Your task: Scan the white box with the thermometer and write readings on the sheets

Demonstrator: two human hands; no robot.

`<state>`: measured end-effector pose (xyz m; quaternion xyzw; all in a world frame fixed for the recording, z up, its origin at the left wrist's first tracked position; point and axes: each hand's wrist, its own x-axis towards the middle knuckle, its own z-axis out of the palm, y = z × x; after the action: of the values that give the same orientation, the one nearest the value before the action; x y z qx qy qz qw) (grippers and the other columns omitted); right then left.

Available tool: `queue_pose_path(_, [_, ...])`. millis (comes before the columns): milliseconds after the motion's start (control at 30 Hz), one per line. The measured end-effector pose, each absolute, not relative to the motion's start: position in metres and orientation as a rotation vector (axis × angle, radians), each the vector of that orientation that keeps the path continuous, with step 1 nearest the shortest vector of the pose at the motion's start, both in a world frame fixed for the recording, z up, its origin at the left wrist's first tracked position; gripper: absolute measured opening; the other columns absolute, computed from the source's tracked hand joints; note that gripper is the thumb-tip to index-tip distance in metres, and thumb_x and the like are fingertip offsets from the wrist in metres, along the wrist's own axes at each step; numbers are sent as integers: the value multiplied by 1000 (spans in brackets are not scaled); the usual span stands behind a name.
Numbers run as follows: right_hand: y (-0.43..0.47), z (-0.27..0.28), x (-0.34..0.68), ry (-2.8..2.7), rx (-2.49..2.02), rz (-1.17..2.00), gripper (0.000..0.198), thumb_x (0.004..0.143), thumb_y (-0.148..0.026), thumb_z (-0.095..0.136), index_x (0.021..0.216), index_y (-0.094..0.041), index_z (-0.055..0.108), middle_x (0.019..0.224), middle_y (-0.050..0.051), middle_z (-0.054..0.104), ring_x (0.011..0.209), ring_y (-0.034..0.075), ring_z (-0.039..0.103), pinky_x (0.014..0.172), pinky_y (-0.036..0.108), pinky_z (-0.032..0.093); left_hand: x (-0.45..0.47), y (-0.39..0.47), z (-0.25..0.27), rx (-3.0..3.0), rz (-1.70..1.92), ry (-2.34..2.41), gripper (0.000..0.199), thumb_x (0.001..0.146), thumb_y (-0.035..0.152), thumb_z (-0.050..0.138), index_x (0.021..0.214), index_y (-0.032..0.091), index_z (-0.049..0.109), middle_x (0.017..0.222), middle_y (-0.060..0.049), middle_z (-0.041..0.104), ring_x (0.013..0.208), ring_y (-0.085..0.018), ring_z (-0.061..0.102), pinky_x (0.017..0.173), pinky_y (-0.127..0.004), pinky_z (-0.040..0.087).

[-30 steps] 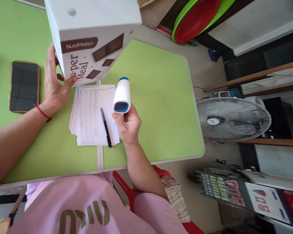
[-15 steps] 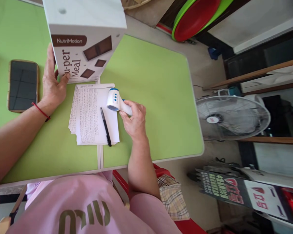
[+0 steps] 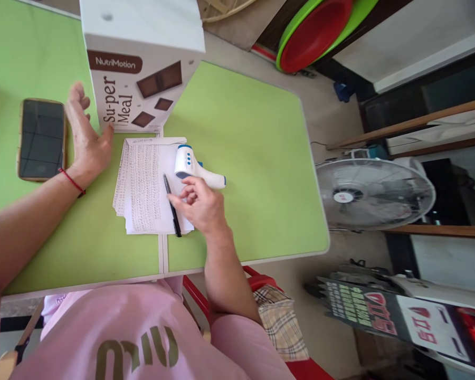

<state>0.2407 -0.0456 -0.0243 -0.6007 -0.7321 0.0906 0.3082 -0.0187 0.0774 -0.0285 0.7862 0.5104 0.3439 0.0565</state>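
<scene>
My right hand (image 3: 200,206) hovers over the right side of a stack of written paper (image 3: 144,184), fingers apart and bent, by a black pen (image 3: 172,206) lying on the sheets. Whether a fingertip touches the pen I cannot tell. Just beyond that hand lies a white and blue infrared thermometer (image 3: 200,168), partly on the paper. My left hand (image 3: 87,134), fingers spread, is beside the lower left corner of a white NutriMotion box (image 3: 138,89), its thumb close to the box. Left of this hand lies a dark phone (image 3: 42,140) in a case.
The green table (image 3: 249,158) has a pale seam near the papers and a rounded right corner. Beyond its right edge stands a fan (image 3: 374,194). Red and green basins (image 3: 316,34) lean at the back. A red chair (image 3: 257,277) with plaid cloth (image 3: 281,322) stands below the near edge.
My right hand has let go of the thermometer, leaving it on the table and paper, and moved left toward the pen. My left hand has come away from the box's side, its fingers now spread.
</scene>
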Motion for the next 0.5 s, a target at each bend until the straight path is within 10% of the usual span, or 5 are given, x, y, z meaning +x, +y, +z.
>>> queue_pose_path(133, [-44, -13, 232, -2100, -1442, 198, 27, 87, -19, 52, 111, -19, 65, 73, 1, 68, 59, 12, 60, 57, 27, 52, -8, 51, -18, 2290, 1287, 1509, 22, 99, 38, 49, 108, 18, 51, 98, -7, 60, 77, -14, 56, 64, -30, 46])
queue_pose_path(200, [-35, 3, 229, -2032, -1202, 309, 26, 93, -20, 44, 110, -23, 64, 76, 0, 66, 64, 12, 62, 61, 27, 55, 1, 39, -12, 2496, 904, 1448, 27, 96, 37, 52, 114, 17, 57, 110, -10, 66, 79, -20, 64, 58, -31, 45])
queue_pose_path(367, [3, 34, 195, -1708, -769, 670, 32, 91, -44, 55, 122, -34, 52, 93, 1, 54, 80, 14, 61, 73, 33, 58, 16, 22, 6, 2625, 40, 1595, 43, 99, 37, 47, 132, 11, 56, 149, -20, 47, 85, -34, 71, 57, -41, 51])
queue_pose_path(500, [34, 10, 154, -1416, -940, 838, 32, 95, -59, 42, 96, -28, 52, 68, -4, 40, 54, 12, 46, 55, 29, 48, 22, 19, 10, 2632, -168, 1547, 50, 104, 35, 34, 140, 6, 50, 154, -26, 37, 79, -34, 72, 58, -43, 53])
